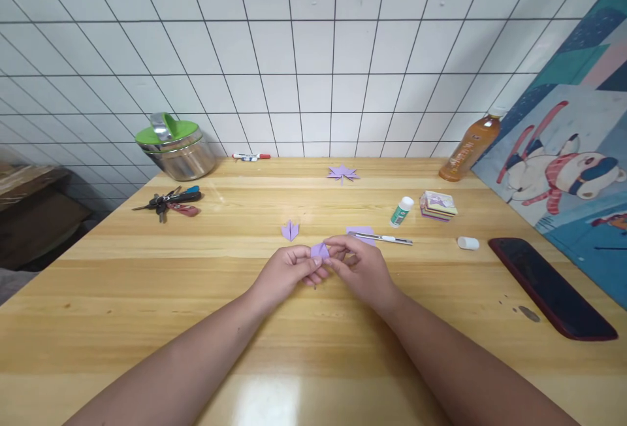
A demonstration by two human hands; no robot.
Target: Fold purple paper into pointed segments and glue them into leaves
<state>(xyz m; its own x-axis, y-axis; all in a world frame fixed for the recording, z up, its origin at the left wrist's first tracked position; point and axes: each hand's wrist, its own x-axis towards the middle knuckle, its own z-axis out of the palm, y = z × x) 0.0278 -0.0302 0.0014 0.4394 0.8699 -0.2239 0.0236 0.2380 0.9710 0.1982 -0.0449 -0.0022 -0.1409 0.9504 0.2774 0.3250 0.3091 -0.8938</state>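
A small folded piece of purple paper (320,251) is held between my two hands, just above the wooden table. My left hand (290,265) pinches its left and lower edge, thumb in front. On the other side, my right hand (360,265) grips the right edge with thumb and fingertips. Just beyond my left hand lies another folded purple paper piece (290,230). Past my right hand, a flat purple sheet (361,231) rests on the table, with a slim silver pen-like tool (386,238) lying across it.
Further back is a purple folded-paper star shape (343,173). To the right stand a glue stick (401,212), a paper stack (438,205), a white cap (468,243), a phone (551,289) and a drink bottle (471,146). Keys (169,202), a green-lidded pot (177,148) and a marker (251,157) lie left.
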